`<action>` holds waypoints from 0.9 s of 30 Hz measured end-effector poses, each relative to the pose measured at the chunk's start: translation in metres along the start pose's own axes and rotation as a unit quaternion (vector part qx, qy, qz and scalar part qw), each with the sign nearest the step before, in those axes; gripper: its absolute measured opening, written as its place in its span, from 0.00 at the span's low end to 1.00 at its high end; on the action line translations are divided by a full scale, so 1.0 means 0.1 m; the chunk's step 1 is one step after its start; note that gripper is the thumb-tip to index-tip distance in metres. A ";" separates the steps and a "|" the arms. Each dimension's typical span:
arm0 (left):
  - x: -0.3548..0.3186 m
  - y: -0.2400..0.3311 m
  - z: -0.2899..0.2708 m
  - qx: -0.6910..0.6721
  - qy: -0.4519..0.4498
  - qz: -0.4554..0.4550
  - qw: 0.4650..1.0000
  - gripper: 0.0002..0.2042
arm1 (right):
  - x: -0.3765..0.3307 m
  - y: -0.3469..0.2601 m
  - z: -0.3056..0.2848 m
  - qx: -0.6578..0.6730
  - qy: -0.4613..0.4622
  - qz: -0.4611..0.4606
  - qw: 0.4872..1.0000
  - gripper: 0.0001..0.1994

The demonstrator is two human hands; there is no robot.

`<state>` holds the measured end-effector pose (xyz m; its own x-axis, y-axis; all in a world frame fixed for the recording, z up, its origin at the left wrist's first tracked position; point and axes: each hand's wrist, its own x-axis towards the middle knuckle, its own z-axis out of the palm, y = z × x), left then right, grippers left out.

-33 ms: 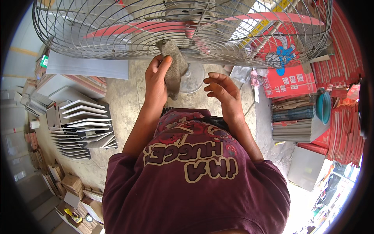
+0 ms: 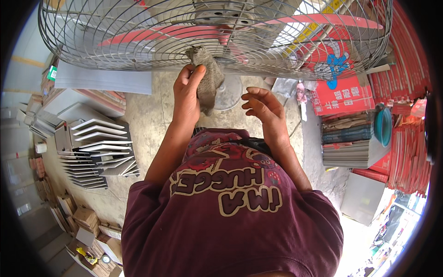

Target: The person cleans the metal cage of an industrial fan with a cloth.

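My left hand (image 2: pixel 185 99) pinches a dirty grey-brown rag (image 2: pixel 210 76) between thumb and fingers. The rag's upper end lies against the front wires of a large fan's round guard (image 2: pixel 277 73), just below its middle, and its lower end hangs down. Behind the wires are red fan blades (image 2: pixel 170 33). To the right of the rag, my right hand (image 2: pixel 269 113) is held in the air below the guard. Its fingers are loosely bent and apart, with nothing in them. The fan's round base (image 2: pixel 229 92) shows on the floor beyond my hands.
At left stands a rack of upright tile samples (image 2: pixel 99 147), with a pale panel (image 2: pixel 106 82) farther off. Stacked red cartons (image 2: pixel 408 159), a teal basin (image 2: pixel 383 128) and a pile of grey slabs (image 2: pixel 346 154) line the right. Cardboard boxes (image 2: pixel 86 217) sit at lower left.
My left hand and the rag have shifted very slightly to the right along the guard. The right hand has hardly moved.
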<state>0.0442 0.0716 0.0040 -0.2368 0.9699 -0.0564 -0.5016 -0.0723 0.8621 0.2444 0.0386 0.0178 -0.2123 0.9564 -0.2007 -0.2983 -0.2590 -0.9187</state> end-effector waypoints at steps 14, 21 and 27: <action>0.06 -0.58 0.35 0.032 -0.065 -0.137 0.988 0.10 | -0.17 0.05 -0.12 0.016 0.051 0.014 0.998 0.12; 0.09 -0.63 0.03 0.036 -0.040 -0.130 0.990 0.12 | -0.17 0.07 -0.14 0.021 0.037 0.016 0.999 0.11; 0.17 -0.49 -0.42 0.113 0.014 -0.087 0.990 0.11 | -0.12 0.08 -0.11 0.015 0.016 0.020 1.000 0.11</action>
<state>0.0296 0.0822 -0.0608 -0.1873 0.9563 -0.2244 -0.3380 0.1518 0.9288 0.2546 0.0262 0.0088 -0.1944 0.9491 -0.2477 -0.3188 -0.3000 -0.8991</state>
